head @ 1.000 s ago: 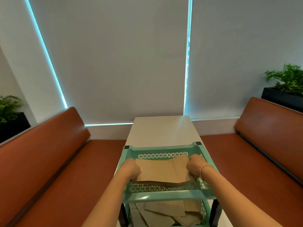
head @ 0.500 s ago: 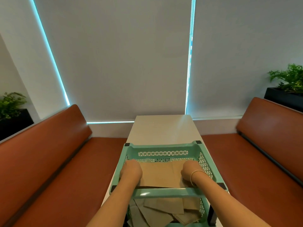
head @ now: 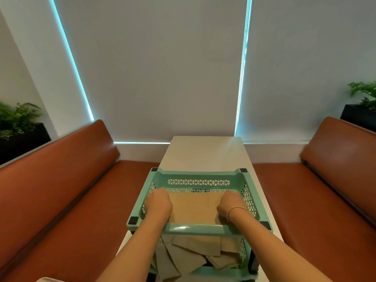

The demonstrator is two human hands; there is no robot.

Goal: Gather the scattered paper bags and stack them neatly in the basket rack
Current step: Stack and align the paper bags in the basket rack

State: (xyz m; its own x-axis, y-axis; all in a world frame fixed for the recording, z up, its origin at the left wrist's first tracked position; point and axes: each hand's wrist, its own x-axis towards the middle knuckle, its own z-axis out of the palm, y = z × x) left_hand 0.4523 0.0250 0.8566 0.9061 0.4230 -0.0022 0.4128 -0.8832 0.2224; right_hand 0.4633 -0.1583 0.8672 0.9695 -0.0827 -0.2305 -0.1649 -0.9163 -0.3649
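While the lower tier [head: 242, 253] of the green basket rack holds a loose heap of paper bags [head: 195, 251] nearest me, partly cut off by the frame's bottom edge, the top basket [head: 198, 182] holds one flat paper bag [head: 195, 208]. My left hand [head: 158, 204] and right hand [head: 231, 204] rest on its two ends, knuckles up, fingers curled under and hidden; whether they pinch it I cannot tell. Beyond, the white table [head: 205, 153] runs to the blinds.

Two hands [head: 158, 204] [head: 232, 204], one basket rack [head: 195, 230], two benches [head: 61, 180] [head: 325, 180], two plants [head: 18, 117] [head: 364, 92], one table [head: 205, 153].
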